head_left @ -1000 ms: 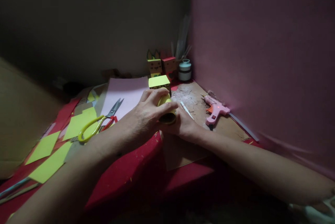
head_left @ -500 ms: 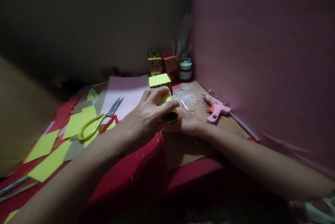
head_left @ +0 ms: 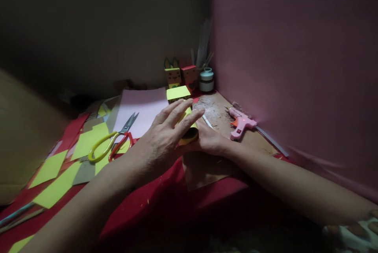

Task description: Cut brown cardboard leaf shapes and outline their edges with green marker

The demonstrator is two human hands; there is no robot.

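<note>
A yellow paper-covered tube (head_left: 186,116) lies between my hands, its dark hollow end facing me. My right hand (head_left: 211,136) grips it from the right side, with most of the fingers hidden behind it. Over the top and left of the tube is my left hand (head_left: 165,134), its fingers stretched out and the thumb apart from them. Just beyond the fingers shows a small box with a yellow top (head_left: 178,92); whether it is joined to the tube I cannot tell.
Scissors (head_left: 113,138) lie by pink paper (head_left: 140,107) among yellow paper pieces (head_left: 50,168). At right a pink glue gun (head_left: 243,123) rests on cardboard (head_left: 256,142). Behind stand a yellow-topped cardboard figure (head_left: 173,75), a red-topped one (head_left: 189,73) and a pale blue jar (head_left: 206,81).
My left hand's fingers have straightened and loosened from around the tube. My right hand still grips it. The view has shifted slightly.
</note>
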